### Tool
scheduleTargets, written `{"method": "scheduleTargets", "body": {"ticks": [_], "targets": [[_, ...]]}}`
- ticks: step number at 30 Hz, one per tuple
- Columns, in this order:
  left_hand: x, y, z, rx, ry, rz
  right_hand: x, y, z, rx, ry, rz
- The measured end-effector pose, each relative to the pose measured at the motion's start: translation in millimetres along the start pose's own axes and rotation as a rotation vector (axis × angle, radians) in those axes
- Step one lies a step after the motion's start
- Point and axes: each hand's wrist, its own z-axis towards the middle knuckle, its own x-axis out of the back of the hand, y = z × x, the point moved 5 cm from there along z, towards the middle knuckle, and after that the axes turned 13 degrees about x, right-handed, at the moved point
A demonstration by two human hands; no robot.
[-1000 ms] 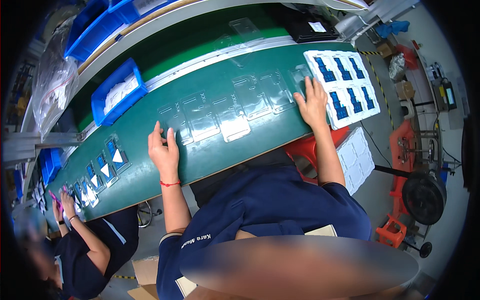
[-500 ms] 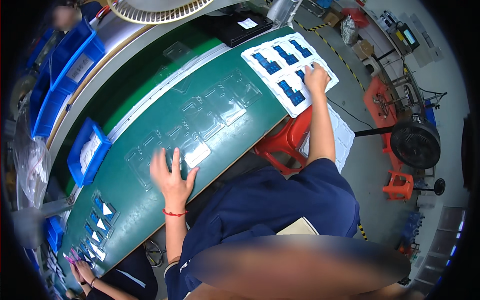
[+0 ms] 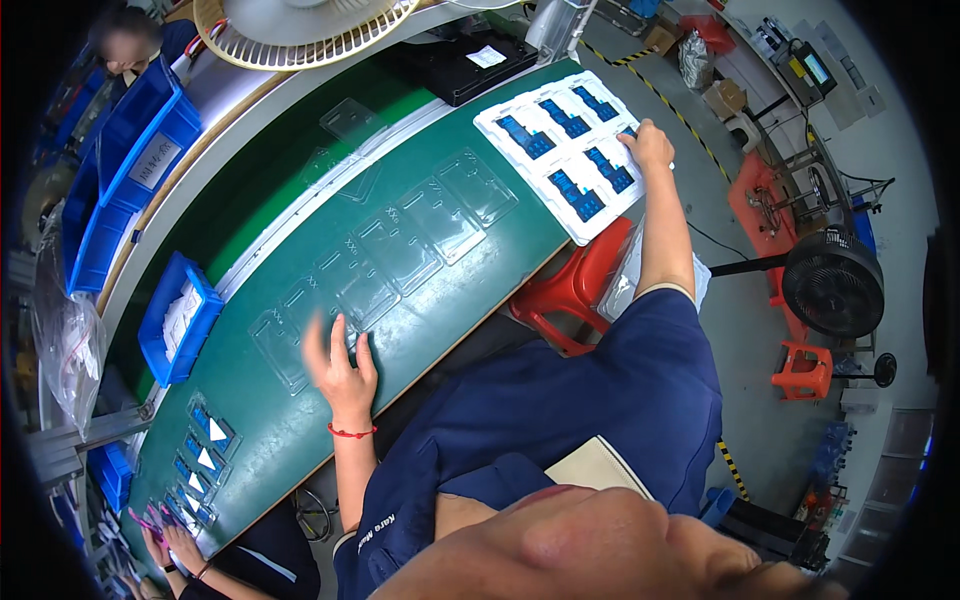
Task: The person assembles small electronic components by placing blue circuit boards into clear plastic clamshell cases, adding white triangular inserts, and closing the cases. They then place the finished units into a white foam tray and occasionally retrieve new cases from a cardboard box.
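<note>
My right hand (image 3: pixel 653 146) reaches to the right edge of a white tray (image 3: pixel 540 165). Its fingers are closed at the edge of a blue flat piece (image 3: pixel 628 133) that looks like a circuit board, partly hidden by them. Several similar blue pieces (image 3: pixel 577 195) lie in the tray's other recesses. My left hand (image 3: pixel 343 370), a red cord round its wrist, is over the green table with its fingers spread and nothing in them. Beside it, clear plastic trays (image 3: pixel 400 255) form a slanting row; its index finger is blurred.
Blue bins (image 3: pixel 180 318) line the far left. A co-worker's hands (image 3: pixel 170 540) are near filled clear trays (image 3: pixel 205 455) at lower left. A pale fan (image 3: pixel 300 30) overhangs the back edge; a black case (image 3: pixel 470 65) lies there. A red stool (image 3: pixel 575 290) stands below the white tray.
My right hand has shifted toward the white tray's right edge, uncovering a blue piece in the near row. My left hand's fingers have curled slightly. The whole view has shifted a little.
</note>
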Motion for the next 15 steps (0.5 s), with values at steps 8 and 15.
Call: {"method": "scheduleTargets", "body": {"ticks": [8, 15], "targets": [[0.6, 0.2, 0.4, -0.031, 0.003, -0.044, -13.3, -57.2, -42.8, 0.135, -0.164, 0.174], [3.1, -2.0, -1.9, -0.026, 0.009, -0.068, 0.5, -72.0, -51.8, 0.143, -0.177, 0.131]]}}
